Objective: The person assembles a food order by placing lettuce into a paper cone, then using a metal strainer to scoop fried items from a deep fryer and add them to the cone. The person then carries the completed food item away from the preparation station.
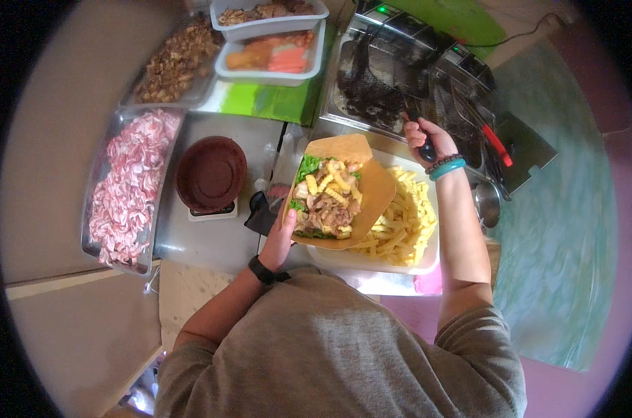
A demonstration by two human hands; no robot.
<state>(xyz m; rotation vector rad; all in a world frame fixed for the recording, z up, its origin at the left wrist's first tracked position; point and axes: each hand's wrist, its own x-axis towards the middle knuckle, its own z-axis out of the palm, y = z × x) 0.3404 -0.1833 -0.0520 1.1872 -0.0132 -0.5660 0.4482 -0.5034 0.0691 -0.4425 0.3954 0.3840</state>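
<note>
My left hand [279, 237] grips the left side of an unfolded brown paperboard takeaway box [374, 204], thumb over the rim. Inside the box are green lettuce [309, 166], sliced cooked meat [342, 222] and crinkle-cut fries [336, 180] on top. My right hand [425, 137] is closed around a black handle [427, 150] at the front edge of a twin electric fryer [365, 124]. What the far end of the handle joins is unclear against the dark fryer. Beneath the box's right side lies a white tray [432, 265] heaped with pale crinkle-cut fries [407, 230].
At left, a metal tray [147, 264] holds raw sliced meat; beyond it is a tray of browned pieces [177, 70]. Two white tubs [269, 78] [271, 31] stand at the back. A brown bowl [211, 175] rests on a scale [227, 211]. A red-gripped utensil [496, 143] lies across the fryer's right side.
</note>
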